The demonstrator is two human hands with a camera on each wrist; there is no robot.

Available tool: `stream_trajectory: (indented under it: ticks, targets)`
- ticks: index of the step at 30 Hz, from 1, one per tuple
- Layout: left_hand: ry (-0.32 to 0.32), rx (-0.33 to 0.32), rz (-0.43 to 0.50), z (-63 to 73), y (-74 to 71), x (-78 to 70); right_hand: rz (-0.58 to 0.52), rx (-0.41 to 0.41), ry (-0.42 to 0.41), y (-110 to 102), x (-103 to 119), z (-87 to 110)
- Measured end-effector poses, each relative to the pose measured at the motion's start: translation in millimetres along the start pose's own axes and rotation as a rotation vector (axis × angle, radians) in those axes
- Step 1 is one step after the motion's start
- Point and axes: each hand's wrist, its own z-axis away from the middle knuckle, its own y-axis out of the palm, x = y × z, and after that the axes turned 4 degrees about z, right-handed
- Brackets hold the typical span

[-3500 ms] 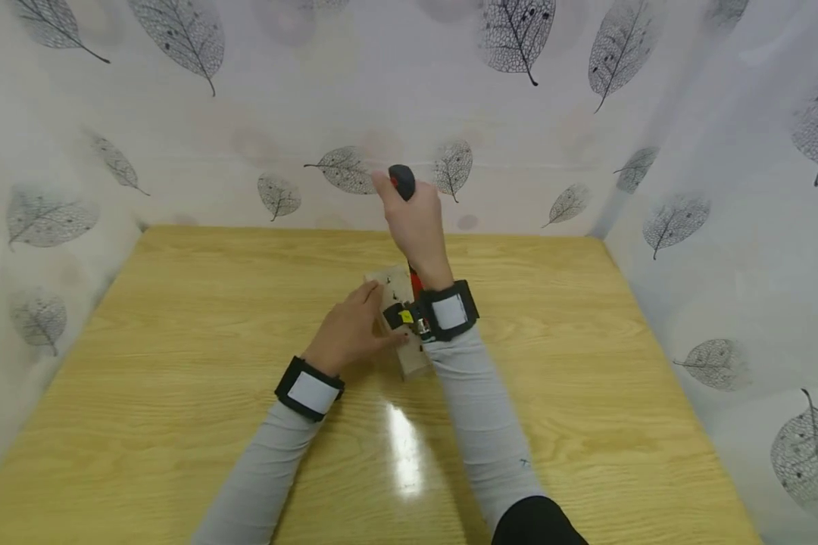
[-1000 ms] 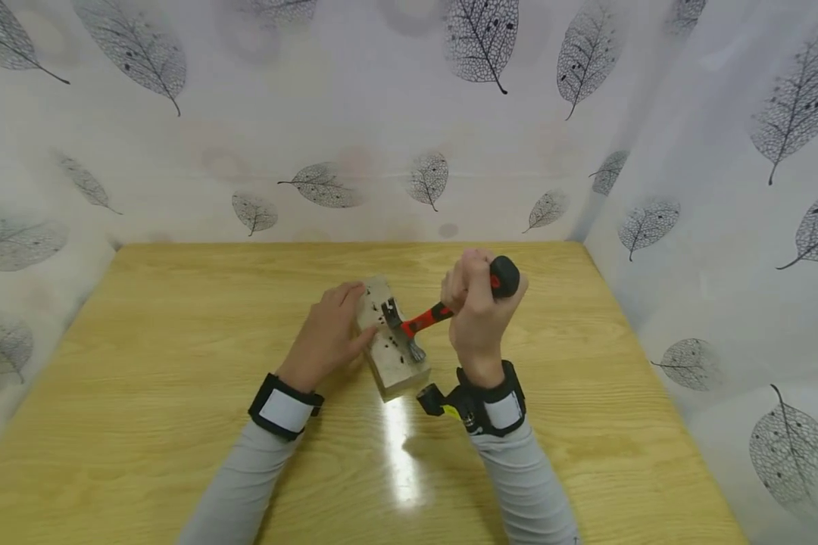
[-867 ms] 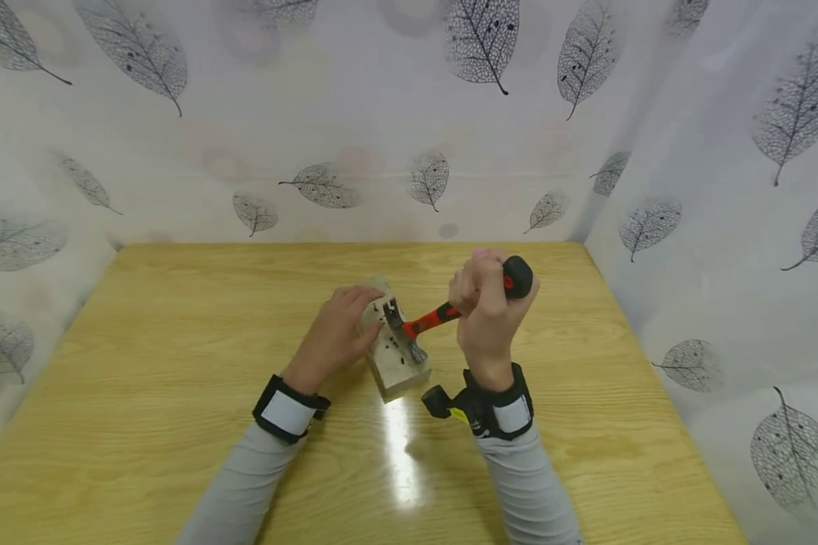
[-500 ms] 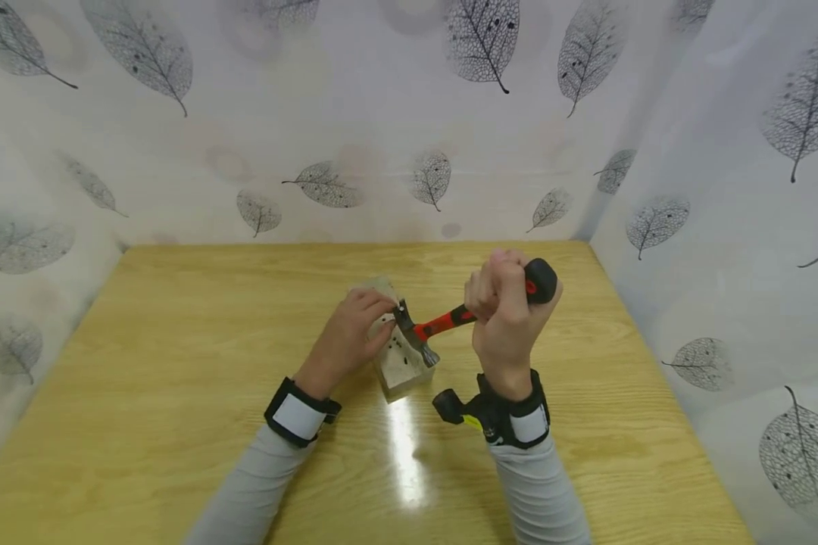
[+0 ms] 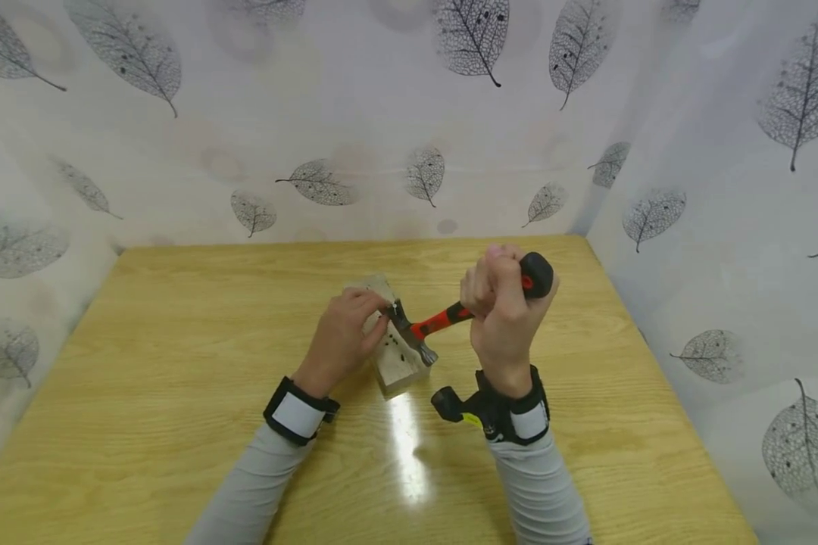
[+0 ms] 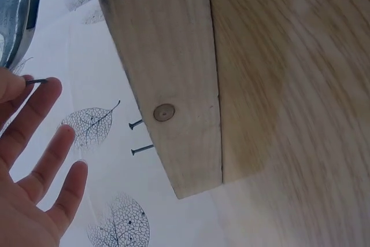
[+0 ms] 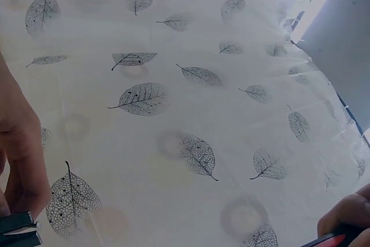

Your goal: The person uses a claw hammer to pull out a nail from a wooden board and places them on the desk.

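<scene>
My left hand [image 5: 341, 333] is lifted over a pale wooden block [image 5: 401, 369]. In the left wrist view, its thumb and index finger pinch a small dark nail [image 6: 37, 81], while the other fingers spread apart. Right at those fingertips is the claw end of a hammer [image 5: 438, 322] with a red and black handle. My right hand [image 5: 507, 318] grips that handle near its butt end, holding the metal head above the block. Two more nails [image 6: 142, 150] stick out of the block's top, and dark spots dot its surface.
The block lies on a light wood-grain table [image 5: 211, 341]. Behind and beside the table hangs white cloth [image 5: 368, 91] printed with grey leaves. A strap with a small camera [image 5: 450, 405] juts from my right wrist, left of the forearm.
The right hand has swung the hammer from upright at the block to a slant on the right. My left hand has left the block's side and come up to the claw, pinching a nail.
</scene>
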Motion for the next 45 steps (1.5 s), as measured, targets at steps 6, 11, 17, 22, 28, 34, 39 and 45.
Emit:
stream_trajectory:
  ticks: [6,11,17,22,28,34,39,45]
  targets:
    - [-0.098,-0.083,0.019,2.2,-12.0,6.9,0.007,0.015,0.009,3,-2,0.5]
    - [-0.277,-0.115,0.064,8.3,-30.0,28.4,0.015,0.008,0.018,3,-2,1.9]
    - [-0.544,-0.072,-0.005,25.6,-62.8,65.6,0.038,0.009,0.034,1,-2,4.3]
    - [-0.722,0.024,-0.097,47.2,-86.1,93.1,0.046,0.017,0.050,0,-4,5.2]
    - [-0.873,0.088,-0.174,68.1,-102.3,112.1,0.053,0.025,0.066,-1,-5,5.3]
    - [-1.001,0.136,-0.207,78.0,-112.5,125.0,0.067,0.037,0.073,1,-7,4.8]
    - [-1.058,0.166,-0.222,81.9,-120.4,131.8,0.084,0.046,0.086,4,-9,4.7]
    - [-1.128,0.189,-0.217,80.6,-128.1,133.0,0.086,0.042,0.105,7,-11,5.5]
